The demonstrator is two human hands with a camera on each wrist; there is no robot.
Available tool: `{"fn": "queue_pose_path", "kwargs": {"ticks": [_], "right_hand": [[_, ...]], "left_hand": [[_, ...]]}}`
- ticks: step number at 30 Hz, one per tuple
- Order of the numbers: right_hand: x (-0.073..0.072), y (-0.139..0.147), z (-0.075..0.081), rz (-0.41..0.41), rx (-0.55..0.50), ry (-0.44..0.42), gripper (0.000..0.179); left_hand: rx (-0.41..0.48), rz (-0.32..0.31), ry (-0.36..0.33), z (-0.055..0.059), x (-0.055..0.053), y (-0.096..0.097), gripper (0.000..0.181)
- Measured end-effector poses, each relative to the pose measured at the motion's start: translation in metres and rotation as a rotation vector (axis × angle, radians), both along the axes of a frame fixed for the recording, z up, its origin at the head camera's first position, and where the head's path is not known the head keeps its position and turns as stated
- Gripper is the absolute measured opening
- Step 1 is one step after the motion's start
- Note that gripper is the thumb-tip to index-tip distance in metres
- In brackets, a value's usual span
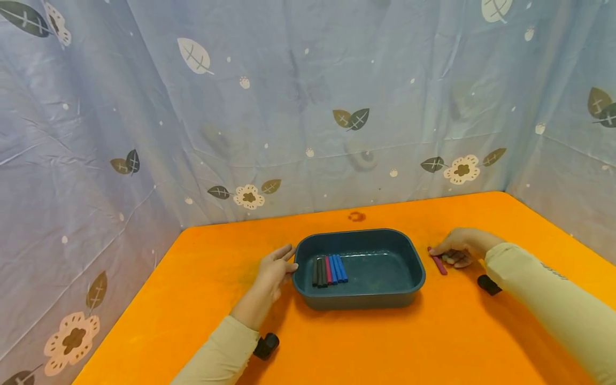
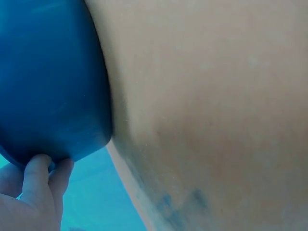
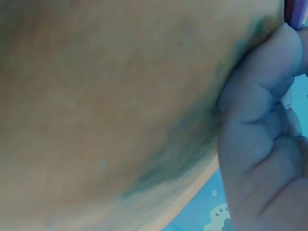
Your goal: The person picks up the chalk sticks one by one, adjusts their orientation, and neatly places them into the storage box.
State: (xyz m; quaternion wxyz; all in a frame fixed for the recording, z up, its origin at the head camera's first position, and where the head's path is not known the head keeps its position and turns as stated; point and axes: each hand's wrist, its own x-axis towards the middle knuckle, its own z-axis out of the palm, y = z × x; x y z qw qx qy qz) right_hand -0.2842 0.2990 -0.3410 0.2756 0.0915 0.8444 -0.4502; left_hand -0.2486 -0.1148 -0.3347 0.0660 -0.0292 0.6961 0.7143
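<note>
A dark blue-grey rectangular tub stands on the orange table. Inside it, at the left, slim sticks lie side by side: black sticks, one magenta stick and blue sticks. My left hand touches the tub's left rim with fairly straight fingers; the left wrist view has its fingertips against the tub's wall. To the right of the tub, my right hand pinches a dark red stick low over the table. Only a bit of that stick shows in the right wrist view.
The orange table carries a reddish ring mark behind the tub. A pale blue curtain with leaves and flowers hangs along the back and both sides. Black devices are strapped at the wrists.
</note>
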Motion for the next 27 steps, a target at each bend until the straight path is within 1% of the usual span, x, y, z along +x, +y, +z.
{"fn": "queue_pose_path", "kwargs": {"ticks": [5,10,14,17,20,23,27], "right_hand": [[0.0013,-0.0010,-0.0001,-0.003,0.008,0.013,0.036],[0.0016,-0.0019,0.0000,0.015,0.012,0.009,0.039],[0.0015,-0.0027,0.0001,0.002,0.014,0.018,0.037],[0.0016,-0.0038,-0.0003,-0.024,0.004,0.034,0.034],[0.0020,-0.0034,-0.0016,-0.036,-0.020,0.046,0.030],[0.0033,-0.0008,-0.0020,-0.032,-0.061,0.040,0.027],[0.0067,0.0018,-0.0001,-0.029,-0.130,0.025,0.028]], "left_hand": [[0.002,-0.001,-0.006,0.0000,0.0005,0.0005,0.059],[-0.003,0.004,-0.005,0.0000,0.0005,0.0008,0.059],[0.000,0.004,-0.004,-0.0003,0.0009,0.0002,0.058],[0.005,0.006,-0.007,-0.0003,0.0017,-0.0005,0.058],[0.008,0.009,-0.006,-0.0003,0.0018,-0.0012,0.057],[0.005,0.002,-0.003,-0.0004,0.0013,-0.0015,0.058],[0.008,-0.004,-0.002,-0.0004,0.0003,-0.0011,0.059]]}}
